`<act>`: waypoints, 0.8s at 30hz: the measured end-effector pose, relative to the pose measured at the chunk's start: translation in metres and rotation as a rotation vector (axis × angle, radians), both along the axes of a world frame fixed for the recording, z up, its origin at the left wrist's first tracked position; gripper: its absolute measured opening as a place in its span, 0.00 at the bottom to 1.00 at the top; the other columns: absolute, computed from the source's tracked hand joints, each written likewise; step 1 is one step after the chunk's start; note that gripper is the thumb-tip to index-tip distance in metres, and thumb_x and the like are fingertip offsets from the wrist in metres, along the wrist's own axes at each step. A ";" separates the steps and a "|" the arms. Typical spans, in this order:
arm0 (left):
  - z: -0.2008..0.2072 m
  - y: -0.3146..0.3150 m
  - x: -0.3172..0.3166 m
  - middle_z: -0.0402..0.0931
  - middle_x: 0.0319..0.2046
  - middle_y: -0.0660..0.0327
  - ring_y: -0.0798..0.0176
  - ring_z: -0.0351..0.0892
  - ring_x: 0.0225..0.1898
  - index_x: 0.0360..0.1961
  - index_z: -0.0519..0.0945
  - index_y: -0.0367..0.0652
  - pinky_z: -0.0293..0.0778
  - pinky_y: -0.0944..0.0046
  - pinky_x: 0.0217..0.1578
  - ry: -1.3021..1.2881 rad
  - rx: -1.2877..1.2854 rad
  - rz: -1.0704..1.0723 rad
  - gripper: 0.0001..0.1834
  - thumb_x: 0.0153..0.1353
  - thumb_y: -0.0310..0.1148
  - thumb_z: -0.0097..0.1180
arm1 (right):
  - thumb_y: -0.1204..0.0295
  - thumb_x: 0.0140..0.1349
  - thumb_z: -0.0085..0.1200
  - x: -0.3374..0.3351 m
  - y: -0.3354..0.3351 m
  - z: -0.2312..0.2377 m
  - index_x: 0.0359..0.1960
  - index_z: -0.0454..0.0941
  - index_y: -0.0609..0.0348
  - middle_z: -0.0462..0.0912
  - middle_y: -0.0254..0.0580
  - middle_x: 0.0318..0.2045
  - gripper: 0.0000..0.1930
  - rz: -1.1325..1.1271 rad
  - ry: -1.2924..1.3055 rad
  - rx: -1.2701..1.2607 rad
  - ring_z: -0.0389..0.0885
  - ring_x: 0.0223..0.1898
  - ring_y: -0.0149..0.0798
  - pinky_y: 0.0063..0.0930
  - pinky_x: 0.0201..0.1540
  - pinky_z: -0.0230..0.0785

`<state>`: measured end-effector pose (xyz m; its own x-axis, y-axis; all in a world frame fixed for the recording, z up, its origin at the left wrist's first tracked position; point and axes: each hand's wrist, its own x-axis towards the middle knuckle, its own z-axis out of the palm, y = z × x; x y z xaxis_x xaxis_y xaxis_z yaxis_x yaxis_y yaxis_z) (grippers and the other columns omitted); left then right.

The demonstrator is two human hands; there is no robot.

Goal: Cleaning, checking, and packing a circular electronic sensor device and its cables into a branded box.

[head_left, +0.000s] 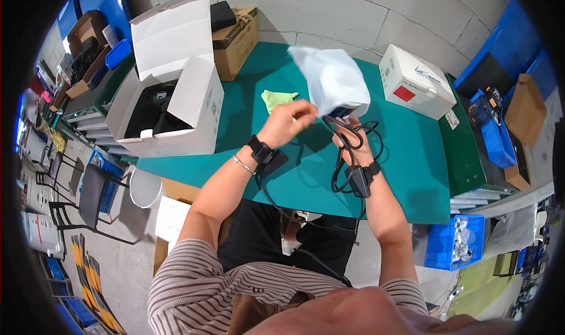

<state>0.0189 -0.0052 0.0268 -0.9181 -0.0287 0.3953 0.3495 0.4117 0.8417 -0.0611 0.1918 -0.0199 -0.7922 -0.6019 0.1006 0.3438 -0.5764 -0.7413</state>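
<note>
My right hand [359, 145] grips the lower end of an object wrapped in a translucent white plastic bag [338, 79], held up over the green table. A dark part of the object shows at the bag's mouth; its kind is hidden. Loops of black cable [381, 143] hang around that hand and wrist. Close to the bag's left edge, my left hand [291, 120] has its fingers curled together; whether they pinch the film is unclear. Behind it lies a light green cloth [276, 98]. Both wrists wear black strapped devices.
An open white box [197, 108] with black contents stands on the left, a brown carton [238, 52] behind it. At the back right sits a closed white box [415, 82]. Blue bins [438, 244] flank the green table [406, 176], and a cable hangs at its front edge.
</note>
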 end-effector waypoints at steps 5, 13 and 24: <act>-0.008 0.012 0.001 0.80 0.28 0.62 0.67 0.79 0.32 0.37 0.78 0.38 0.75 0.68 0.35 0.031 -0.069 -0.169 0.06 0.57 0.22 0.57 | 0.79 0.60 0.58 -0.003 -0.004 0.004 0.62 0.62 0.51 0.76 0.35 0.28 0.29 -0.054 -0.075 0.014 0.73 0.19 0.26 0.21 0.15 0.65; -0.019 -0.008 -0.007 0.70 0.47 0.65 0.65 0.70 0.51 0.49 0.70 0.46 0.68 0.57 0.54 -0.437 0.854 -0.314 0.25 0.68 0.57 0.43 | 0.74 0.60 0.60 0.012 -0.003 0.027 0.58 0.66 0.55 0.78 0.34 0.30 0.25 -0.110 0.174 0.247 0.72 0.20 0.21 0.16 0.18 0.63; -0.020 0.004 -0.004 0.75 0.49 0.60 0.66 0.80 0.43 0.60 0.64 0.45 0.80 0.69 0.35 -0.395 1.072 -0.321 0.27 0.66 0.49 0.48 | 0.70 0.59 0.62 0.031 -0.012 0.036 0.33 0.63 0.57 0.75 0.34 0.25 0.16 -0.197 0.468 0.512 0.70 0.16 0.23 0.21 0.15 0.64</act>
